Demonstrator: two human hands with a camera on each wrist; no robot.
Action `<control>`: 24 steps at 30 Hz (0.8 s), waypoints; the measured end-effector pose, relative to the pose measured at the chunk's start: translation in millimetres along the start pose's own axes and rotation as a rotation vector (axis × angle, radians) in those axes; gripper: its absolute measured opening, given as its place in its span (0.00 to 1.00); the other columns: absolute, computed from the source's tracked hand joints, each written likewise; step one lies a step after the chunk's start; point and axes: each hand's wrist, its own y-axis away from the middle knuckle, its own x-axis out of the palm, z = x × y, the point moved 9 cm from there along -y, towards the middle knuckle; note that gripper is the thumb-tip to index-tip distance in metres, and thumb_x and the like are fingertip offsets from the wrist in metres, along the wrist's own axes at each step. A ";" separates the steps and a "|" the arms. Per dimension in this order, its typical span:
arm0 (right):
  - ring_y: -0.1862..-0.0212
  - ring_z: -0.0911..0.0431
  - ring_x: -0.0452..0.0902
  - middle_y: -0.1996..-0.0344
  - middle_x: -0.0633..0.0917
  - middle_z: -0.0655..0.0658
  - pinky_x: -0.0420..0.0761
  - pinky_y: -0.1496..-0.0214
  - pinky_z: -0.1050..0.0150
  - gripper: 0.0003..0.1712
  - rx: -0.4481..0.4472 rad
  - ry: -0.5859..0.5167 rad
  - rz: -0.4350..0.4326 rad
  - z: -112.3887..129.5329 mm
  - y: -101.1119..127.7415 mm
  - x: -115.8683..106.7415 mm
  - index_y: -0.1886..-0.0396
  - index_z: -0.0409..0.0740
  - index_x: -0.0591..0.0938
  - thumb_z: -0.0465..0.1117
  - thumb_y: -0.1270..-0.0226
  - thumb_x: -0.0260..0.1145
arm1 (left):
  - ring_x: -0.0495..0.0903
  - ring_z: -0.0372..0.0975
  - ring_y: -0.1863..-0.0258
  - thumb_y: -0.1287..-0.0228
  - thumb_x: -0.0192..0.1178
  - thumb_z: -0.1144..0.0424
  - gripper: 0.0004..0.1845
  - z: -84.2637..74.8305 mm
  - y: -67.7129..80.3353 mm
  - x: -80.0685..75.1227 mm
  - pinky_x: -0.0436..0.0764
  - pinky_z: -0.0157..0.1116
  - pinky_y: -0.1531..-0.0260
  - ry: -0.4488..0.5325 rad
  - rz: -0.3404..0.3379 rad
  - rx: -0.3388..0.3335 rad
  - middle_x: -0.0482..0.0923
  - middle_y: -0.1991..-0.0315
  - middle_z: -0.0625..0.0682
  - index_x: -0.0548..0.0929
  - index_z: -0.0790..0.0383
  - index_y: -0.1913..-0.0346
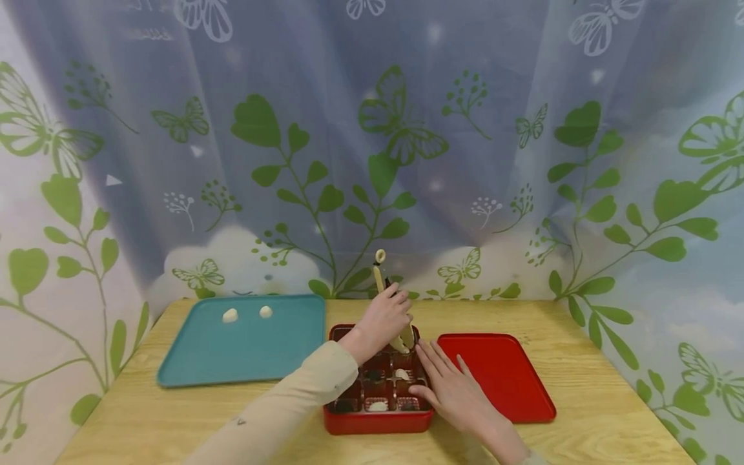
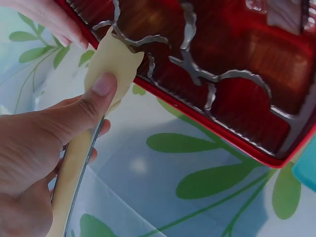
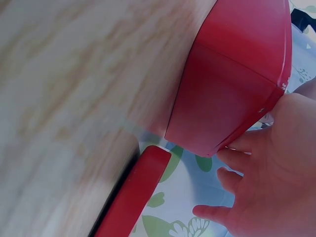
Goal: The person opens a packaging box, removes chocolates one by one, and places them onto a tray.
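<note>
My left hand (image 1: 385,320) grips a pair of cream-coloured tongs (image 2: 112,61), the thumb pressed along one arm. The tongs' tips point down into a far right compartment of a red box (image 1: 378,423) with a dark divided insert. I cannot tell whether anything is between the tips. Small white pieces lie in some compartments, one white piece (image 1: 378,406) in the front row and another white piece (image 1: 402,374) behind it. My right hand (image 1: 453,391) rests at the box's right rim with its fingers extended. In the right wrist view those fingers lie along the box's edge.
A teal tray (image 1: 256,352) stands on the left, with two white lumps (image 1: 230,316) near its back edge. Right of the box lies a flat red lid or tray (image 1: 502,381). Behind the wooden table (image 1: 279,426) hangs a leaf-and-butterfly patterned curtain (image 1: 325,148).
</note>
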 end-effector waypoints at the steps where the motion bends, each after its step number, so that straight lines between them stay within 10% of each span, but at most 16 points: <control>1: 0.20 0.42 0.51 0.21 0.59 0.40 0.56 0.27 0.30 0.45 -0.001 -0.004 -0.003 0.0 0.0 -0.3 0.20 0.40 0.60 0.65 0.24 0.53 | 0.69 0.36 0.32 0.32 0.66 0.49 0.18 1.1 0.7 -0.3 0.61 0.41 0.27 0.006 -0.006 -0.001 0.78 0.38 0.36 0.84 0.33 0.41; 12: 0.20 0.42 0.51 0.20 0.58 0.41 0.56 0.27 0.31 0.45 0.000 0.005 -0.014 -0.5 1.1 -2.0 0.20 0.41 0.59 0.64 0.24 0.53 | 0.72 0.38 0.34 0.34 0.68 0.53 0.20 22.6 12.0 -1.6 0.65 0.42 0.29 0.085 -0.085 -0.065 0.79 0.39 0.37 0.84 0.33 0.41; 24: 0.20 0.43 0.50 0.20 0.58 0.41 0.55 0.26 0.31 0.45 0.004 -0.003 0.004 0.2 0.5 -1.1 0.20 0.41 0.60 0.64 0.24 0.52 | 0.69 0.34 0.34 0.30 0.64 0.50 0.15 -5.6 -4.9 -6.9 0.60 0.38 0.28 -0.074 -0.007 0.030 0.77 0.37 0.34 0.85 0.32 0.43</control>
